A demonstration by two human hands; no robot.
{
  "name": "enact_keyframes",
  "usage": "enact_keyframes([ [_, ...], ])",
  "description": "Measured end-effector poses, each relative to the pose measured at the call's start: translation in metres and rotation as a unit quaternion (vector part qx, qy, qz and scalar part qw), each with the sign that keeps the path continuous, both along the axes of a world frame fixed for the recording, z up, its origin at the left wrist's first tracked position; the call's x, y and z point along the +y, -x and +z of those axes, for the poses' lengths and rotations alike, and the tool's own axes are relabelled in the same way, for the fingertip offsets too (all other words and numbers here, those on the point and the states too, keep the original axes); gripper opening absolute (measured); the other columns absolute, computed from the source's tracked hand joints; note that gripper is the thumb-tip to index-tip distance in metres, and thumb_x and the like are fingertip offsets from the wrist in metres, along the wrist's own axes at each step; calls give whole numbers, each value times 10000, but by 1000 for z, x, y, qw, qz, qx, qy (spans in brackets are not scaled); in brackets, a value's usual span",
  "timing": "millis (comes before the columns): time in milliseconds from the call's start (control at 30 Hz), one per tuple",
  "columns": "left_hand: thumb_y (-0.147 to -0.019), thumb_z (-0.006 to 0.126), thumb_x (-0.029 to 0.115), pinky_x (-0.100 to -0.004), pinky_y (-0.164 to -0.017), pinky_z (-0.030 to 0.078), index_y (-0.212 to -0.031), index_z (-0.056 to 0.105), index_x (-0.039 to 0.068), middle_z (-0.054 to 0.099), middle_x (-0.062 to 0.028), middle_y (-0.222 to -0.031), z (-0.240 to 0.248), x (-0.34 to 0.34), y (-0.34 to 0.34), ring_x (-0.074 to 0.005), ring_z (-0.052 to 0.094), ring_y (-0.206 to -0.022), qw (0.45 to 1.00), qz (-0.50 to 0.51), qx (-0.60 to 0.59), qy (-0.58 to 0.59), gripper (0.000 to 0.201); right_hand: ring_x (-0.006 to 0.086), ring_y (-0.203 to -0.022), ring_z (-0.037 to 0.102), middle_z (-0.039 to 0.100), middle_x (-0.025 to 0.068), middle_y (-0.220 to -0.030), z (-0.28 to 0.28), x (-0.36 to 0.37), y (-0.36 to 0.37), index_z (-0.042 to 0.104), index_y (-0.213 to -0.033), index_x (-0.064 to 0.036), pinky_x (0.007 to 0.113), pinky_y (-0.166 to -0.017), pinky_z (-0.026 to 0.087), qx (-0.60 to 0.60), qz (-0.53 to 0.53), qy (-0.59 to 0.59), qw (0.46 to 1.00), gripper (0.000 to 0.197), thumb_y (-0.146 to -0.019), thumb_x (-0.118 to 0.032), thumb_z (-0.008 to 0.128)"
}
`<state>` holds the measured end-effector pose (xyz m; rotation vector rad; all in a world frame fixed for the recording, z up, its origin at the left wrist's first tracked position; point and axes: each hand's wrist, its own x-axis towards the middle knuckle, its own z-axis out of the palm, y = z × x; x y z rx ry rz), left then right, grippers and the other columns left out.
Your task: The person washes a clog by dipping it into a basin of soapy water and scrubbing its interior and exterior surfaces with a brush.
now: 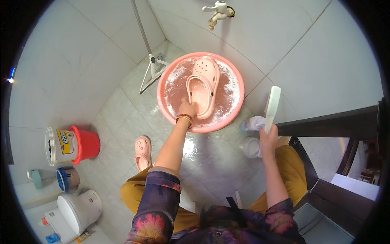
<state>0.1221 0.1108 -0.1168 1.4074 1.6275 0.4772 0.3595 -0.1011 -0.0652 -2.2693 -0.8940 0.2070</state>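
Note:
A pink round basin of sudsy water stands on the floor ahead of me. In it lies a pale pink clog, its holed toe pointing away from me and its heel near the basin's front rim. My left hand, with bangles at the wrist, is closed on the clog's heel side. Out to the right of the basin, my right hand is wrapped round the handle of a pale green and white scrubbing brush, held upright and apart from the clog. Its bristles are mostly hidden.
A matching clog is on my left foot. Two plastic bottles, one bluish and one clear, stand near my right hand. A floor squeegee leans behind the basin, below a wall tap. Buckets and a toilet are left.

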Motion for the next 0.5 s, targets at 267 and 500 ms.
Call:
enact_keyframes([
  [267, -851, 374, 162, -463, -812, 441, -1152, 410, 18, 564, -303, -1005, 21, 9, 2, -425, 576, -899, 969, -22, 244, -33, 336, 359, -1093, 477, 476, 218, -1166, 69, 114, 73, 224, -1385, -167, 420, -905, 389, 80, 314, 214, 921, 585, -842, -201, 438],
  [500, -895, 303, 162, -440, -894, 411, -1237, 384, -2, 518, -304, -1100, 1, 9, -12, -394, 520, -1048, 988, 51, 141, 41, 387, 418, -1071, 485, 452, 302, -1191, -48, 214, 97, 183, -1381, -63, 445, -936, 370, 68, 196, 183, 961, 612, -840, -184, 444],
])
